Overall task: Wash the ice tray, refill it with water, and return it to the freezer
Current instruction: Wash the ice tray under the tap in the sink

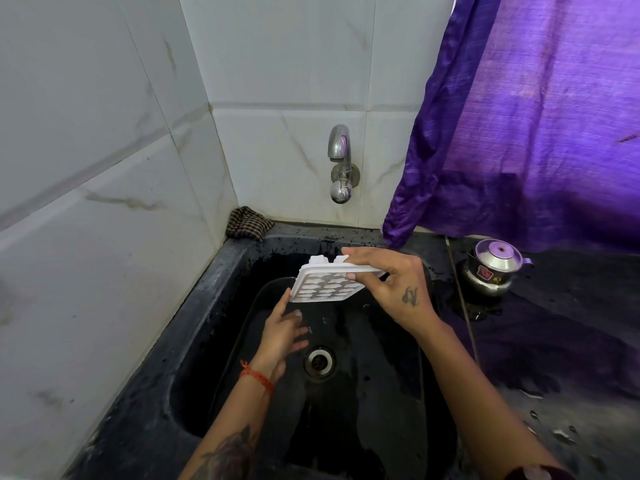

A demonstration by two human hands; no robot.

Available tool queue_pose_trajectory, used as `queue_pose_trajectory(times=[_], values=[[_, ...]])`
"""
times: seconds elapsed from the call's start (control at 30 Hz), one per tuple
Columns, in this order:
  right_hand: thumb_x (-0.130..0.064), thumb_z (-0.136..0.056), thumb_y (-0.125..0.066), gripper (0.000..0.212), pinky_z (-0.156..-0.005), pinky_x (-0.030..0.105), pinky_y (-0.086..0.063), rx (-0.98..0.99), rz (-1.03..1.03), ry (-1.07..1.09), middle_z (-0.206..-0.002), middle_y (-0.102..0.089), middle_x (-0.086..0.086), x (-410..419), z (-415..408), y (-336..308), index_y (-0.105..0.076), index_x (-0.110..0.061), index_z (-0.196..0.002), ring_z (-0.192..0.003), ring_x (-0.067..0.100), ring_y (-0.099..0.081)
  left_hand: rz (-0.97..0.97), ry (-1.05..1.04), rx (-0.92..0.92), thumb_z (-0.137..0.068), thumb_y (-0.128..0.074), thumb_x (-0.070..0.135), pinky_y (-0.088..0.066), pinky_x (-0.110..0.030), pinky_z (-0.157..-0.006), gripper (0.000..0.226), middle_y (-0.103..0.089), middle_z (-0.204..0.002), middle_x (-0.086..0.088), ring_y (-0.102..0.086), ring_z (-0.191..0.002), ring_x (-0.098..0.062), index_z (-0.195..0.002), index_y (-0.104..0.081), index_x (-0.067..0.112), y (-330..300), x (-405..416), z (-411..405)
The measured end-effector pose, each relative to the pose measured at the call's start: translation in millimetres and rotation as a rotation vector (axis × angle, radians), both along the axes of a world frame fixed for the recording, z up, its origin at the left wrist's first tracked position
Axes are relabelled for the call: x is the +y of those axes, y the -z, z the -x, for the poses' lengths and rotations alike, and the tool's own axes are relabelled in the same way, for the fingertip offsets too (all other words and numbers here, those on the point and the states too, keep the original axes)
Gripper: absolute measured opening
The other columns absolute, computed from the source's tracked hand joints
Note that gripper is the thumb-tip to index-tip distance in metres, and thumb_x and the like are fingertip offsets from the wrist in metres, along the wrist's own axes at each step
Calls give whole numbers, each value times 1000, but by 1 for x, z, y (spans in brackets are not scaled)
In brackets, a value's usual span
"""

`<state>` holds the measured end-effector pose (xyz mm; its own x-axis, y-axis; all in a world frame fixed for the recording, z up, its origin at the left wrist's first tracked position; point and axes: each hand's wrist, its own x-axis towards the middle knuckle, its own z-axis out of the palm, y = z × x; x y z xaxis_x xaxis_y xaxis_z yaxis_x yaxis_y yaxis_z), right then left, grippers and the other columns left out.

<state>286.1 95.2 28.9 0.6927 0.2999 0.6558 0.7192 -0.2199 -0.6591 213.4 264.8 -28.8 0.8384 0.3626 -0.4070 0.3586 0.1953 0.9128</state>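
A white ice tray (327, 285) with several small honeycomb cells is held tilted over the black sink (207, 306), its cells facing me. My right hand (398, 289) grips the tray's right end, thumb on the near face and fingers over the top edge. My left hand (282, 336) is below the tray's lower left corner, fingers straight, one fingertip touching that corner. The chrome tap (340, 161) on the tiled wall is above the tray; no water stream shows.
A drain (319, 362) sits in the wet sink bottom. A checked cloth (247, 223) lies in the back left corner. A steel lidded pot (493, 271) stands on the wet black counter to the right, under a purple curtain (519, 116). White tiled walls close off the left and back.
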Motion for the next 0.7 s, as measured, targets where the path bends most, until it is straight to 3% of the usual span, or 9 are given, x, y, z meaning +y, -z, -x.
queue_pose_trajectory(times=[0.17,0.43,0.7], values=[[-21,-77,-67,20,-83,27,-56,-25,1,-30,-104,-73,-1,2,2,-2,-76,-10,-91,-98,6,-68,1,7,7,-98,-44,10,-50,-32,-73,53,-61,-88,6,-59,-77,-15,-143,-34,35,-1,-1,0],[-3,-75,-71,17,-85,31,-56,-120,45,-44,-103,-73,0,6,3,-3,-77,-10,-89,-100,9,-68,-4,34,48,-97,-42,6,-50,-32,-74,53,-56,-92,7,-58,-78,-15,-141,-36,34,0,1,-1],[-3,-75,-71,18,-83,32,-56,-110,65,-43,-104,-73,-3,5,4,-2,-77,-12,-90,-101,7,-67,7,45,65,-98,-40,4,-48,-30,-71,51,-56,-88,7,-57,-75,-14,-141,-37,31,-2,0,2]])
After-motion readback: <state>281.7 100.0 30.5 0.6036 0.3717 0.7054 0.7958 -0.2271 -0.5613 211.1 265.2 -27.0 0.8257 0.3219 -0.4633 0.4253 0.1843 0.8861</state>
